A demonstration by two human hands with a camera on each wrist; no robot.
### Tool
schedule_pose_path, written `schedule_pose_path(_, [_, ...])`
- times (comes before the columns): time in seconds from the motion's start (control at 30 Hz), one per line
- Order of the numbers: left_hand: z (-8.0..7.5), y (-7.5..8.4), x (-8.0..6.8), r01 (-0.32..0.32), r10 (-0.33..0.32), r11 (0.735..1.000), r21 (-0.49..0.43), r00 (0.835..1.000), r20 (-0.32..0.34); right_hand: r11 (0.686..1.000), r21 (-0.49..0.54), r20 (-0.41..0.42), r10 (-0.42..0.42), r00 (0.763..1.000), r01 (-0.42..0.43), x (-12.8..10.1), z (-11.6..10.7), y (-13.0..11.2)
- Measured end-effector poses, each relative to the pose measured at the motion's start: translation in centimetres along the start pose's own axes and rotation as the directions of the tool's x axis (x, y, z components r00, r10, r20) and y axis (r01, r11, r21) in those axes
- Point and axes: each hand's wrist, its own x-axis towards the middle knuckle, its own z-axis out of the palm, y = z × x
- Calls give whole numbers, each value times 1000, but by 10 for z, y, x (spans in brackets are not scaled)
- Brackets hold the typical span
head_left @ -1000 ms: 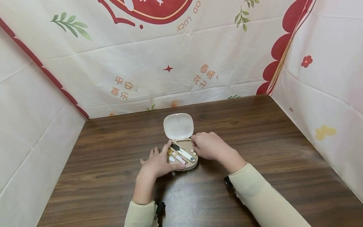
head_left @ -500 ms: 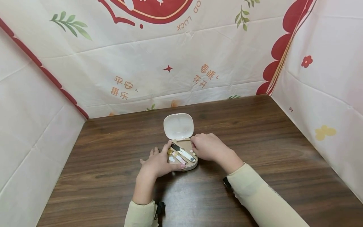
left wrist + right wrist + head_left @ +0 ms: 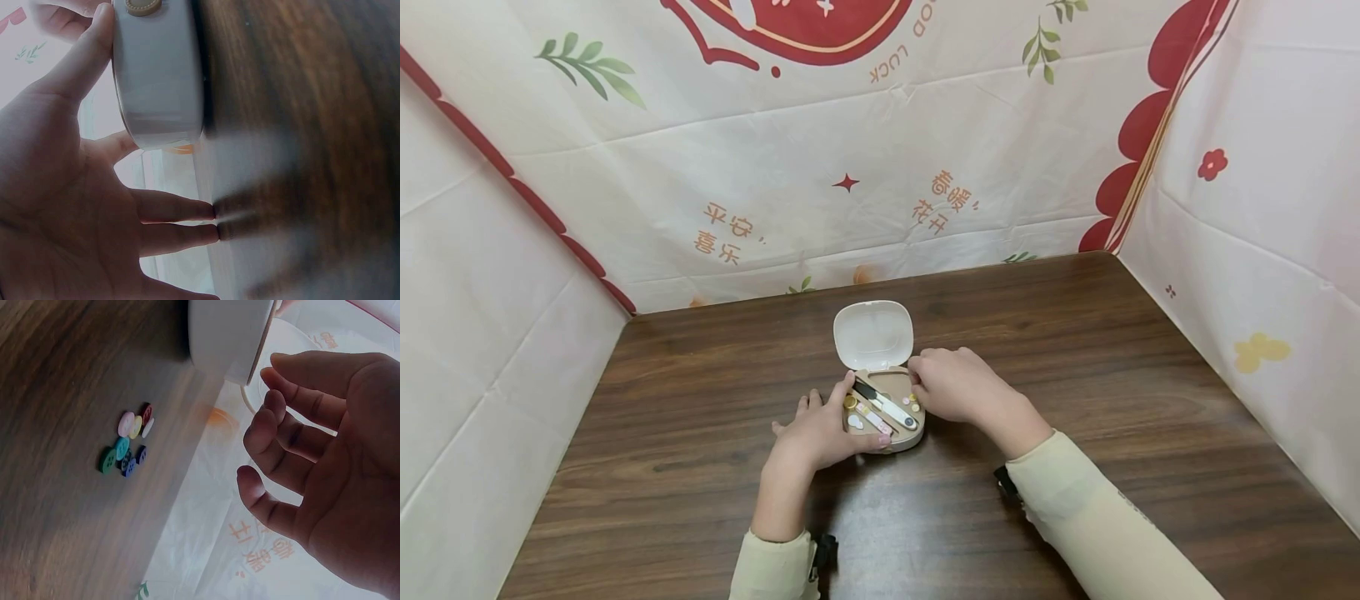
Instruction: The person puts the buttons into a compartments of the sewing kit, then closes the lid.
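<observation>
A white sewing box (image 3: 901, 445) lies open on the table, its lid (image 3: 872, 335) tipped up at the back. Its beige tray bears a slim tool (image 3: 891, 409) with a white handle and dark tip, a patterned pink strip (image 3: 877, 422), a gold ring-like piece (image 3: 850, 402) and small buttons (image 3: 915, 408). My left hand (image 3: 815, 432) holds the box between thumb and forefinger, the other fingers spread toward the table. Over the tray's right edge is my right hand (image 3: 951, 385), fingers loosely bent, thumb tip (image 3: 281, 361) close to the forefinger; nothing shows between them.
Several loose buttons in green, teal, blue, pink, yellow and red, including a pink button (image 3: 125, 424), lie on the wooden table (image 3: 685, 433) beyond the box in the right wrist view. A printed white cloth (image 3: 820, 225) rises along the table's back and sides.
The right hand shifts slightly right, and a yellow button now shows more plainly beside its fingers in the tray. The left hand and box stay put.
</observation>
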Motion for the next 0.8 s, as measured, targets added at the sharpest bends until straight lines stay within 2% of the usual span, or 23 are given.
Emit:
schedule_pose_path(0.33, [5, -6, 7, -8, 8, 1000, 7, 1000, -3, 1000, -3, 7, 12, 1000, -12, -6, -5, 12])
schedule_pose_path(0.37, [9, -9, 12, -13, 13, 1000, 20, 1000, -9, 1000, -2, 11, 16, 1000, -16, -7, -5, 13])
schedule_pose_path(0.4, [7, -7, 9, -7, 7, 1000, 9, 1000, -3, 1000, 0, 16, 21, 1000, -21, -7, -6, 14])
schedule_pose_path(0.57, [15, -14, 18, -13, 14, 999, 29, 1000, -17, 999, 9, 46, 40, 998, -41, -9, -5, 21])
schedule_pose_path(0.8, [8, -8, 9, -14, 15, 1000, 6, 1000, -9, 998, -2, 95, 69, 993, -69, -14, 3, 32])
